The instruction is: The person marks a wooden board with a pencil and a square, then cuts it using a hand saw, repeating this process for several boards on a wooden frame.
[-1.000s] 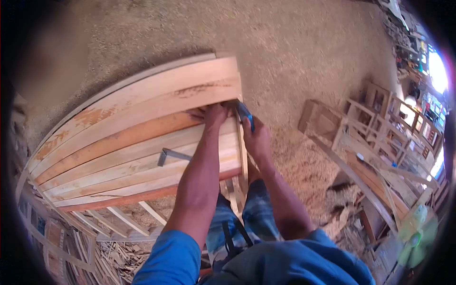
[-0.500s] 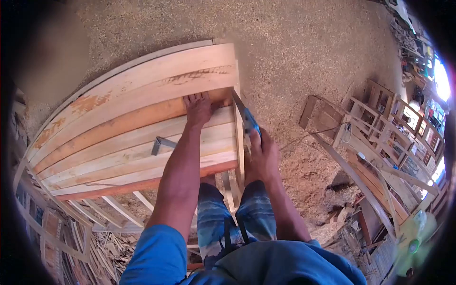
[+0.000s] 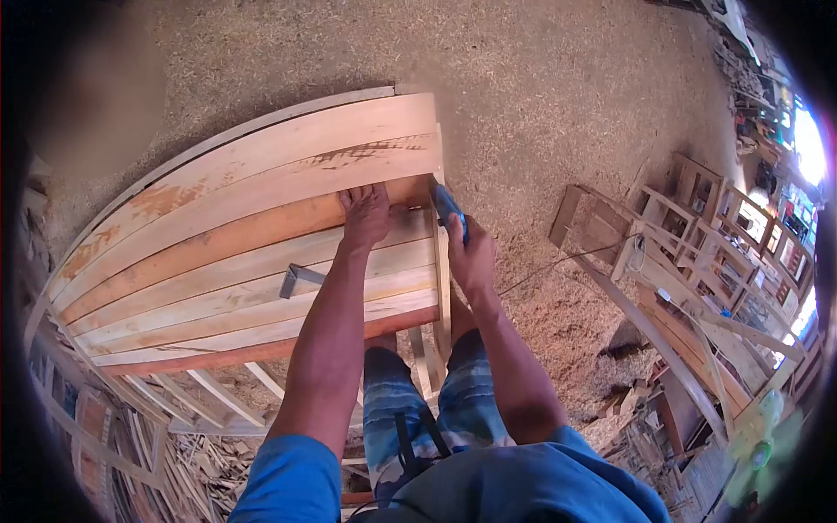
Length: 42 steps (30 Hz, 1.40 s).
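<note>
A handsaw with a blue handle is gripped in my right hand, at the square end of the planked wooden panel. Its blade is mostly hidden at the end of the orange-brown plank. My left hand lies flat on that plank, its fingers stretched toward the paler boards above. Closer to my body, a small try square rests on the light planks, left of my left forearm.
Beneath the panel run several pale slats. Wooden frames and long boards are stacked on the right, with a green fan at lower right. Wood scraps lie at lower left, and shavings cover the ground.
My right hand has pushed the saw forward, up toward the plank end, so less of the blade shows. The left hand stays on the plank. The whole view has shifted slightly.
</note>
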Each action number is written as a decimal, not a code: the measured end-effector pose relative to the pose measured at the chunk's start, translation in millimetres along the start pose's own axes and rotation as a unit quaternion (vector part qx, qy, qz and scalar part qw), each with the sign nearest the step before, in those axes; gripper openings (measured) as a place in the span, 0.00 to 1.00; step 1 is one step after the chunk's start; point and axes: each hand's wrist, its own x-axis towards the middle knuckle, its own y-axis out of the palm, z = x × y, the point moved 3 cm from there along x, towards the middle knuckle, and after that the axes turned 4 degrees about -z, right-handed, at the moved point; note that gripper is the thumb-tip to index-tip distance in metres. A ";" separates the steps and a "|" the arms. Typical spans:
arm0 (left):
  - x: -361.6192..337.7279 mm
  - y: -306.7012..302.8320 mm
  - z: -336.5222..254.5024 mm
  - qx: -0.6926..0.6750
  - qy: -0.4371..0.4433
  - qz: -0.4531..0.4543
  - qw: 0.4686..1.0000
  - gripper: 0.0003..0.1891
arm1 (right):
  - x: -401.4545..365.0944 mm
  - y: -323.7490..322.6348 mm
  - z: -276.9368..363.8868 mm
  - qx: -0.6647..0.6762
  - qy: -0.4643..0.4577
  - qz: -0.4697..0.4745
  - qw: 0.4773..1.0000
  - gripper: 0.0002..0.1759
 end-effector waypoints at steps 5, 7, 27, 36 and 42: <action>9.8 14.9 4.7 -0.006 0.003 -0.009 1.000 0.57 | -8.9 1.6 -0.1 0.098 0.041 0.054 0.993 0.22; 5.3 11.4 6.4 0.011 -0.005 0.036 0.999 0.58 | -10.4 -27.0 33.5 0.022 0.050 0.084 0.995 0.21; -0.2 7.2 2.6 0.005 0.008 -0.015 1.000 0.59 | -67.3 -40.6 7.3 0.029 0.024 0.011 0.999 0.17; 3.5 8.7 6.4 0.010 0.007 -0.012 1.000 0.61 | -91.8 -37.5 -17.2 0.311 0.097 0.099 0.940 0.21; 0.9 5.8 4.1 -0.009 0.015 -0.036 0.999 0.63 | -75.0 -42.4 -7.6 0.142 -0.004 0.022 0.990 0.24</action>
